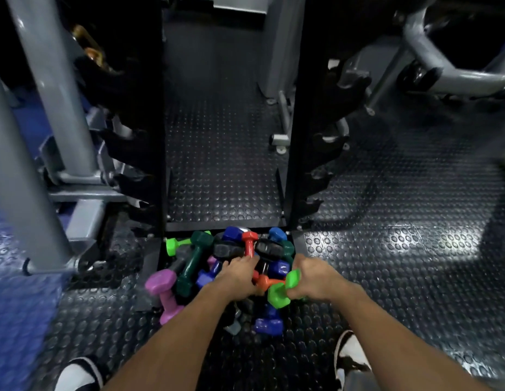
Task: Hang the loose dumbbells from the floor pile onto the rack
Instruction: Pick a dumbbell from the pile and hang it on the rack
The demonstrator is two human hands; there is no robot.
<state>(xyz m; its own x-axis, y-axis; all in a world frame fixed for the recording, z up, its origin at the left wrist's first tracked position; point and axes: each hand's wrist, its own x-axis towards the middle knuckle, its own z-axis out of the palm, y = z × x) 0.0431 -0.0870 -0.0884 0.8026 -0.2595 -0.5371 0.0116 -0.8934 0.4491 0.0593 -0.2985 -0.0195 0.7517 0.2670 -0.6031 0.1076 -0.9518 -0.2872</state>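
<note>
Your right hand [312,277] is clenched around the handle of a bright green dumbbell [283,289], at the right edge of the floor pile [231,266]. Your left hand [240,273] reaches into the pile; it may be gripping a red dumbbell [249,244], but blur hides the fingers. The black rack [297,136] stands directly behind the pile.

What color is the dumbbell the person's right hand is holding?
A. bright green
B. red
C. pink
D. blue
A. The right hand has its fingers curled round the handle of a bright green dumbbell at the near edge of the pile, while the pink dumbbell lies untouched on the floor to the left.
</note>
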